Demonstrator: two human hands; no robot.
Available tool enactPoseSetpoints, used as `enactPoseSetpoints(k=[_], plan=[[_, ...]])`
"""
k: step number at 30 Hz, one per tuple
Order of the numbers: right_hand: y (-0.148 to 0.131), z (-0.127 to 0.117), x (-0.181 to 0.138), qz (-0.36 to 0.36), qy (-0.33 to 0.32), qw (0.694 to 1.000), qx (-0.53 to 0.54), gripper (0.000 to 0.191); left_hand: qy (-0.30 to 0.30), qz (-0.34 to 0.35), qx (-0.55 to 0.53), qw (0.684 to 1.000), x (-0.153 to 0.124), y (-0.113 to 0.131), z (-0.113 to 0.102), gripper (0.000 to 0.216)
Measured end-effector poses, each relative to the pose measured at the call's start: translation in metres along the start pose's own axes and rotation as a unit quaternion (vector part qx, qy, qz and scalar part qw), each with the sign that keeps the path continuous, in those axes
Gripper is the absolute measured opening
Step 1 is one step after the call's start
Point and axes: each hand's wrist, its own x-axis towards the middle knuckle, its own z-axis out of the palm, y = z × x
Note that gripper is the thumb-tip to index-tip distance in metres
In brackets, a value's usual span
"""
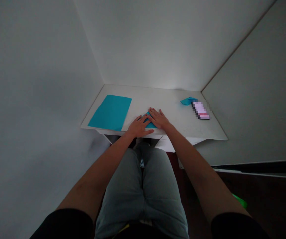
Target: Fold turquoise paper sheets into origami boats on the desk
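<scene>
- The folded blue paper (151, 125) is on the desk (167, 99), under and between your two hands, close to the near edge.
- What shows of it looks like a triangle, with the peak pointing away from you; its long axis seems to run along the near edge, but your hands cover too much to be sure.
- Your left hand (138, 127) is palm down, with fingers spread and thumb stretched toward the right; it pinches nothing.
- Your right hand (159, 119) is also laid flat with fingers apart, and its fingertips come close to those of the left; whether they touch, I cannot tell.
- In my judgement, you are in the step of pressing a fold flat. The next move calls for holding the layers with one hand, while the other makes the crease sharp.
- Left of your left hand, a larger blue sheet (111, 113) lies flat.
- Well to the right of your right hand are a small folded blue piece (188, 101) and, just beside it, a phone (201, 111).
</scene>
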Motion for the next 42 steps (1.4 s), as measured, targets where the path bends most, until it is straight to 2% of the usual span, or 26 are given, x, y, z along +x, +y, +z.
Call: enactPoseSetpoints(k=[4,11,15,20,25,31,35,39,42], plan=[[0.004,-0.009,-0.02,-0.001,0.002,1.0,-0.012,0.086,-0.004,-0.007,0.006,1.0,0.0,0.002,-0.002,0.078],[0.022,-0.02,-0.086,-0.067,-0.004,0.998,-0.006,0.092,0.004,-0.032,-0.039,0.999,0.001,0.001,-0.007,0.078],[0.031,-0.024,-0.107,-0.081,0.003,0.997,0.014,0.084,0.024,-0.029,-0.094,0.995,0.0,-0.006,-0.005,0.08],[0.031,-0.027,-0.109,-0.057,0.034,0.996,0.052,0.061,0.069,-0.017,-0.174,0.982,-0.001,-0.014,-0.002,0.055],[0.024,-0.033,-0.107,-0.027,0.049,0.995,0.085,0.05,0.104,-0.052,-0.248,0.962,0.001,-0.017,-0.001,0.027],[0.026,-0.031,-0.105,0.035,0.103,0.986,0.13,0.056,0.13,-0.101,-0.283,0.945,0.001,-0.021,-0.001,0.03],[0.031,-0.026,-0.102,0.039,0.142,0.978,0.149,0.063,0.126,-0.079,-0.231,0.962,0.003,-0.023,-0.001,0.033],[0.028,-0.027,-0.104,0.032,0.182,0.979,0.084,0.051,0.117,-0.048,-0.18,0.976,0.005,-0.022,-0.001,0.03],[0.011,-0.028,-0.107,0.047,0.177,0.983,0.007,0.045,0.108,-0.045,-0.157,0.981,0.006,-0.021,0.0,0.03]])
